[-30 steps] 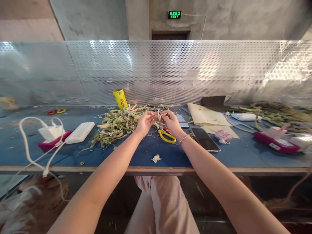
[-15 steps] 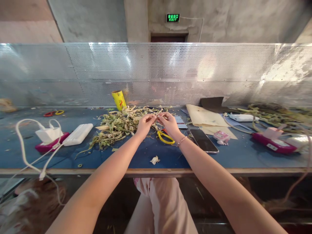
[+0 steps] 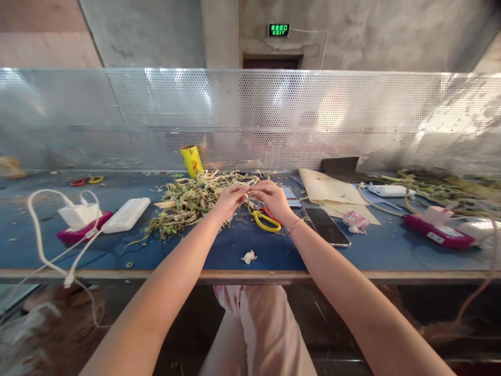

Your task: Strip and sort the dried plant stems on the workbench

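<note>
My left hand [image 3: 231, 200] and my right hand [image 3: 272, 197] meet over the middle of the blue table, fingertips pinched close together. Between them is a thin pale bit of dried plant [image 3: 249, 192], mostly covered by the fingers. Behind and left of my left hand spreads a heap of withered green and straw-coloured plants [image 3: 186, 201]. Scissors with yellow and red handles [image 3: 267, 221] lie just below my right hand, their blades hidden. A bracelet [image 3: 295, 225] circles my right wrist.
Right of my hands are a dark phone [image 3: 327, 226], a pink figure case [image 3: 355, 221] and brown paper [image 3: 329, 187]. At left stand a white power bank [image 3: 127, 215] and a magenta socket strip [image 3: 70, 236] with cables. A yellow tube [image 3: 191, 161] stands behind the heap.
Both hands stay close together with fingers pinched. My left hand has drawn slightly left and down, and my right fingers have shifted slightly. The red scissor handle shows more.
</note>
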Demonstrator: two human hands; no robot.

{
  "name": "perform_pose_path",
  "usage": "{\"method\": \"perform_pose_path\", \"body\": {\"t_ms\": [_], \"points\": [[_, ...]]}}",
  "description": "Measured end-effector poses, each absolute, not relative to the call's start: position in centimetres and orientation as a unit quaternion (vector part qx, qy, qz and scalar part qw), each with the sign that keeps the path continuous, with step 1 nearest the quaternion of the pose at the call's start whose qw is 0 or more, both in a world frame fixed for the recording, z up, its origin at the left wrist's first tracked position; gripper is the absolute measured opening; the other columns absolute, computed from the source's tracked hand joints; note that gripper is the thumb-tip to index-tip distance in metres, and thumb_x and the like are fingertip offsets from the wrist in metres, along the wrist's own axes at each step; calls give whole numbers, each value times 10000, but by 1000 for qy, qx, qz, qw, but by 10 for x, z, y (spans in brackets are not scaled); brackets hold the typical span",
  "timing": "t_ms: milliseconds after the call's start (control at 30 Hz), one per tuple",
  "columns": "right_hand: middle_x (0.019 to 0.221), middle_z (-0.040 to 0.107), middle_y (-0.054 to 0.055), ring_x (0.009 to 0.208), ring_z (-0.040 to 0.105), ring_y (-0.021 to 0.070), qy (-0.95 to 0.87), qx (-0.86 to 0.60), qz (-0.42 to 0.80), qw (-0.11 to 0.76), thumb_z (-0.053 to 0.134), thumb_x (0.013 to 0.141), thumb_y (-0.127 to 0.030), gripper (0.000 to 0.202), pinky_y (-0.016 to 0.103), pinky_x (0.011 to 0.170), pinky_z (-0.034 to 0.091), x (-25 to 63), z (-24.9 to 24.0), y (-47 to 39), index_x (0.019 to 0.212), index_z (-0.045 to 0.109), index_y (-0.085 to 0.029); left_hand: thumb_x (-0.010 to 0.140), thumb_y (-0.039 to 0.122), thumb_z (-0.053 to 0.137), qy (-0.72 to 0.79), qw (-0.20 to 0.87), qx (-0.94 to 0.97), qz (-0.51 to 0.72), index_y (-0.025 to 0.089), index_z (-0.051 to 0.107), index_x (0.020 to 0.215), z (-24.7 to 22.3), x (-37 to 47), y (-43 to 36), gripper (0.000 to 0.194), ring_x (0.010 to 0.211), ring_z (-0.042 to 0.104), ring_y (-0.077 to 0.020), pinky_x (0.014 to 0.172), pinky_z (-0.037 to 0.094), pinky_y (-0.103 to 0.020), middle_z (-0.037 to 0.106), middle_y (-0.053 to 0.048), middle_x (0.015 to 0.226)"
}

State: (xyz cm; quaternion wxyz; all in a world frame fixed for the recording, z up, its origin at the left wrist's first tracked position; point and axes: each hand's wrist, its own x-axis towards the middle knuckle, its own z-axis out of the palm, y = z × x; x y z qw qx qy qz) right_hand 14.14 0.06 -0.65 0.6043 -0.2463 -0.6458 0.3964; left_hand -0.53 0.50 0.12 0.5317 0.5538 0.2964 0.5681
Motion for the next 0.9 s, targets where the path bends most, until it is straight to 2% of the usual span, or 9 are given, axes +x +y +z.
{"method": "perform_pose_path", "body": {"t_ms": [133, 233, 333, 467, 633, 767, 900], "points": [[849, 493, 30, 713, 515, 123, -683, -284, 263, 619, 665, 657, -298, 69, 282, 564, 491, 145, -5, 1, 666, 682, -231, 594, 406, 693, 324, 481, 624, 524, 143, 611, 631, 5, -8, 1, 278, 505, 420, -47, 506, 325, -202, 512, 28, 552], [955, 493, 43, 779, 509, 137, -699, -298, 185, 623, 678, 646, -272, 46, 261, 537, 462, 148, -3, 2, 647, 670, -227, 599, 407, 681, 338, 469, 643, 502, 139, 592, 630, 8, -9, -2, 284, 523, 434, -54, 535, 337, -209, 502, 33, 554], [1075, 499, 50, 795, 525, 135, -712, -287, 195, 611, 661, 667, -277, 67, 265, 547, 459, 150, -2, 2, 643, 658, -215, 577, 406, 686, 339, 476, 646, 491, 136, 565, 615, 9, -9, -2, 299, 515, 426, -57, 536, 334, -214, 477, 39, 532], [988, 569, 56, 896, 539, 167, -721, -253, 237, 599, 632, 695, -285, 91, 270, 605, 464, 151, -2, 2, 647, 644, -208, 584, 419, 677, 329, 476, 655, 486, 136, 529, 589, 10, -8, -3, 320, 501, 399, -49, 524, 324, -211, 448, 44, 527], [1011, 532, 56, 909, 521, 167, -709, -245, 243, 615, 643, 685, -317, 115, 286, 639, 466, 151, -5, 3, 649, 643, -208, 614, 443, 658, 342, 459, 676, 465, 145, 500, 586, 11, -9, -5, 339, 451, 391, -41, 461, 294, -201, 413, 53, 520], [883, 490, 41, 860, 492, 159, -712, -259, 196, 623, 656, 674, -319, 100, 290, 634, 452, 150, -5, 4, 649, 661, -223, 669, 463, 605, 343, 434, 702, 448, 150, 504, 611, 10, -10, -5, 334, 400, 413, -45, 422, 306, -204, 459, 45, 532], [804, 474, 29, 776, 476, 144, -728, -272, 150, 611, 656, 675, -304, 77, 290, 610, 437, 149, -4, 3, 663, 676, -231, 669, 430, 606, 347, 421, 709, 447, 149, 503, 599, 8, -10, -3, 307, 421, 464, -64, 455, 361, -214, 492, 37, 525]]}}
